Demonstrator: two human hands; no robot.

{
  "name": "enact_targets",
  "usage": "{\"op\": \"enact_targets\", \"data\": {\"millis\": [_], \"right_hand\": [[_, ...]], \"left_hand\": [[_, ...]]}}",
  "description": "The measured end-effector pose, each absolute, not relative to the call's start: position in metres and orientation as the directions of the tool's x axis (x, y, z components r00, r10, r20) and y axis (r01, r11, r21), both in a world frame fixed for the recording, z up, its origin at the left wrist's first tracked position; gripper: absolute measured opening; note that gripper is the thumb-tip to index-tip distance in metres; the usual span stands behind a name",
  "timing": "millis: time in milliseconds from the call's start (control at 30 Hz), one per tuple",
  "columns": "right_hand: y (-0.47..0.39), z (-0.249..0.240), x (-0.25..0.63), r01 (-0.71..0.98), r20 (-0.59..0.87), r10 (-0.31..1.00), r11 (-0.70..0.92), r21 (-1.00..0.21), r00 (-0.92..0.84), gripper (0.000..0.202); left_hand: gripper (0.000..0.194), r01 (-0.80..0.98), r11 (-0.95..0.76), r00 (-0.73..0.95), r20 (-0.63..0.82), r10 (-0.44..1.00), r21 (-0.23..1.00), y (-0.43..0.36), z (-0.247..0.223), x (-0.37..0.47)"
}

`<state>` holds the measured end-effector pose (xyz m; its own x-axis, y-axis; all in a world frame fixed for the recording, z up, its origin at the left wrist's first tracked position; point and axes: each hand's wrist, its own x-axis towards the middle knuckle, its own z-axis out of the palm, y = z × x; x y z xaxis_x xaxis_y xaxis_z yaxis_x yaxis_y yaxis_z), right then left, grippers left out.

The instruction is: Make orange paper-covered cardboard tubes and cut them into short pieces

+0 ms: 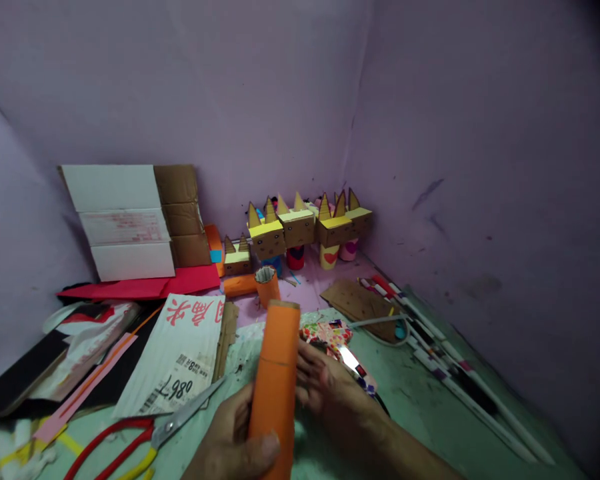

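An orange paper-covered tube (274, 387) stands tilted in front of me, its far end showing a cardboard-brown edge. My left hand (235, 433) is closed around its lower part, with the thumb across the near side. My right hand (330, 387) is just to the right of the tube, palm turned toward it and fingers stretched out. Whether those fingertips touch the tube's side cannot be made out. Beyond that hand lies a flower-patterned object (325, 331) with a shiny part, partly covered. Scissors (175, 427) with red and yellow handles lie open left of my left hand.
Cardboard-headed figures (297, 230) with pointed ears stand along the back wall. Two shorter orange tubes (267, 287) are before them. A printed white cardboard piece (180, 357), red paper (145, 288) and a folded box (125, 220) lie left; pens (460, 383) lie right.
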<state>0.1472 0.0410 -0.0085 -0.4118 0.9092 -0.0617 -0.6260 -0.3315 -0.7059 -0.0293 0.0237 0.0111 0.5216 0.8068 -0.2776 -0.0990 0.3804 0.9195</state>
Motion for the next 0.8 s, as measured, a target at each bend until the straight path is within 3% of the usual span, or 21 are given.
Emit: {"op": "enact_targets", "data": {"millis": [100,167,267,333,367,433,500,533,667,800], "right_hand": [[0.038,-0.006,0.143,-0.613,-0.068,0.878,-0.384,-0.69,-0.474,0.074],[0.037,-0.005,0.143,-0.604,-0.085,0.905,-0.346,-0.719,-0.417,0.067],[0.038,-0.005,0.153,-0.481,-0.017,0.999,-0.029,-0.876,-0.029,0.05],[0.04,-0.003,0.165,-0.13,0.261,0.945,0.289,-0.948,0.195,0.043],[0.042,-0.001,0.172,0.095,0.444,0.875,0.434,-0.896,0.192,0.049],[0.044,0.003,0.183,0.431,0.693,0.72,0.634,-0.643,-0.025,0.068],[0.047,0.006,0.188,0.545,0.722,0.638,0.718,-0.433,-0.268,0.082],[0.047,0.006,0.188,0.558,0.701,0.628,0.734,-0.388,-0.339,0.085],[0.048,0.001,0.179,0.536,0.64,0.633,0.753,-0.381,-0.435,0.085],[0.039,-0.001,0.169,0.419,0.61,0.703,0.709,-0.567,-0.365,0.093]], "left_hand": [[0.047,-0.241,0.549,0.558,-0.349,0.753,0.8,0.027,0.009,-0.034],[0.04,-0.354,0.627,0.542,-0.395,0.742,0.694,0.025,0.012,-0.031],[0.041,-0.421,0.675,0.567,-0.405,0.717,0.606,0.018,0.018,-0.025],[0.043,-0.394,0.685,0.58,-0.413,0.702,0.613,0.017,0.021,-0.024],[0.043,-0.375,0.69,0.58,-0.424,0.695,0.618,0.018,0.022,-0.025],[0.041,-0.328,0.706,0.586,-0.451,0.673,0.628,0.02,0.024,-0.028],[0.039,-0.272,0.722,0.599,-0.475,0.644,0.636,0.022,0.027,-0.032],[0.038,-0.247,0.725,0.601,-0.485,0.635,0.643,0.023,0.029,-0.035],[0.042,-0.166,0.711,0.574,-0.52,0.633,0.683,0.021,0.038,-0.044],[0.052,-0.083,0.581,0.442,-0.492,0.75,0.81,0.024,0.045,-0.055]]}}
